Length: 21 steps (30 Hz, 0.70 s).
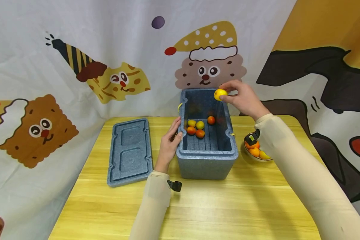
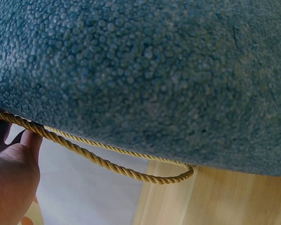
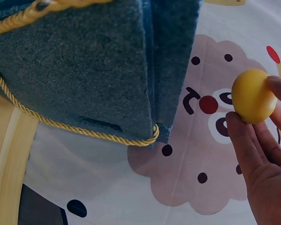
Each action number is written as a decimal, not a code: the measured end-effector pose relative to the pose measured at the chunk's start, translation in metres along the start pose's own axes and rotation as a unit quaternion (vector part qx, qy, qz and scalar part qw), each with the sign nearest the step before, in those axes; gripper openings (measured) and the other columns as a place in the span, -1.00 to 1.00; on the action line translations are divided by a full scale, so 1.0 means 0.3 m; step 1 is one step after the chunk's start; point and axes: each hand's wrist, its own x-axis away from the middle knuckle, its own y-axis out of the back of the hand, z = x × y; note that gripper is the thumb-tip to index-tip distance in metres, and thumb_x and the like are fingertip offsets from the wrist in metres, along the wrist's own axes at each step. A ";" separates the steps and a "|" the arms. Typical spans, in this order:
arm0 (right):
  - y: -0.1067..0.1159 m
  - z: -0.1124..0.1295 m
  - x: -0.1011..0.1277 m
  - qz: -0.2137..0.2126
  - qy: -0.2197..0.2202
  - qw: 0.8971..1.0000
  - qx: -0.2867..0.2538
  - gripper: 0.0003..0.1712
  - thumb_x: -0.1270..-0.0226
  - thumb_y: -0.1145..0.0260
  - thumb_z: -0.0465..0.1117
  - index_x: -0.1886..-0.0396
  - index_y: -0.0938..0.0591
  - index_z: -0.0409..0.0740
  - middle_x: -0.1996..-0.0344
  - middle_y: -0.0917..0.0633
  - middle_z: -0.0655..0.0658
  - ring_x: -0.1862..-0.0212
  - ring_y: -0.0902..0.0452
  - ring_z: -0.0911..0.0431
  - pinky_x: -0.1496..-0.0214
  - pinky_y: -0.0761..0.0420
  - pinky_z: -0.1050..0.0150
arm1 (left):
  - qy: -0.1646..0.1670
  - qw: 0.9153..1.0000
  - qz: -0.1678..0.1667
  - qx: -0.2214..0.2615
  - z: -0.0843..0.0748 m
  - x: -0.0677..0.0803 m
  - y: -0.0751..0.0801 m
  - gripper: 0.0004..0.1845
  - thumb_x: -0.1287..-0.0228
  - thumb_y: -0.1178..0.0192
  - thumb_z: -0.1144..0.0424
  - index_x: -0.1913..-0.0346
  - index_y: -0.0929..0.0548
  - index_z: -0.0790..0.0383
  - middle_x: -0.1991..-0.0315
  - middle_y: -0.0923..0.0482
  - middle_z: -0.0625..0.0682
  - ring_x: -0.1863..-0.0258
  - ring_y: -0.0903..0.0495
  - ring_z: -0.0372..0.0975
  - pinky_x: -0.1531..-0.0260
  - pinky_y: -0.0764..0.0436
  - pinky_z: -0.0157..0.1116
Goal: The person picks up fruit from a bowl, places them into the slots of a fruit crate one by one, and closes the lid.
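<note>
Right hand (image 1: 243, 100) pinched yellow fruit (image 1: 220, 94) above foam box (image 1: 207, 156) back rim. Left hand (image 1: 169, 143), fingers straight, pressed box's left wall (fingertips hidden in wrist view). Bowl (image 1: 256, 154) half hidden behind sleeve.

Open box (image 1: 207, 155) mouth, lid (image 1: 130, 151) aside

I see a small round yellow fruit (image 1: 220, 94), smooth and unmarked, pinched between fingertips above the far right corner of a blue-grey foam box (image 1: 207, 160). The fruit sits clear of the rim, not touching it. The box stands upright and open on the worktop, thick-walled, pebbly on the outside, with a ribbed floor. A yellow twisted rope handle (image 2: 112, 164) hangs along its left side; another shows on its right side in the right wrist view.
</note>
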 end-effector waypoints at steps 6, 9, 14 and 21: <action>-0.017 0.014 -0.015 0.011 0.010 1.000 0.006 -0.59 -0.39 -0.32 -0.18 -0.16 -0.59 -0.26 -0.05 -0.53 -0.17 -0.06 -0.44 -0.04 -0.15 -0.49 0.00 | -0.002 1.000 0.000 0.006 0.007 -0.004 -0.002 -0.52 -0.41 0.01 0.53 -0.32 -0.26 0.68 -0.42 -0.13 0.43 -0.45 -0.07 0.13 -0.35 -0.20 -0.20; -0.029 0.021 -0.025 0.016 0.015 1.000 0.005 -0.61 -0.37 -0.33 -0.21 -0.14 -0.59 -0.27 -0.02 -0.54 -0.17 -0.05 -0.46 -0.05 -0.15 -0.50 0.00 | -0.004 1.000 0.000 0.007 0.007 -0.005 0.000 -0.52 -0.41 0.01 0.53 -0.32 -0.26 0.69 -0.42 -0.13 0.43 -0.45 -0.07 0.12 -0.35 -0.20 -0.21; -0.043 0.020 -0.039 0.031 0.009 0.999 0.011 -0.60 -0.36 -0.34 -0.25 -0.15 -0.59 -0.26 -0.03 -0.53 -0.18 -0.06 -0.46 -0.07 -0.14 -0.51 -0.02 | -0.004 1.000 0.001 0.010 0.007 -0.004 -0.001 -0.52 -0.40 0.01 0.54 -0.33 -0.25 0.68 -0.42 -0.12 0.43 -0.45 -0.06 0.12 -0.35 -0.20 -0.25; -0.057 0.013 -0.057 0.051 -0.001 0.998 0.025 -0.61 -0.36 -0.33 -0.27 -0.15 -0.58 -0.24 -0.04 -0.52 -0.17 -0.06 -0.44 -0.09 -0.16 -0.48 -0.04 | -0.002 1.000 -0.006 0.006 0.005 -0.004 -0.002 -0.52 -0.39 0.00 0.55 -0.32 -0.27 0.68 -0.41 -0.14 0.43 -0.45 -0.08 0.12 -0.35 -0.20 -0.23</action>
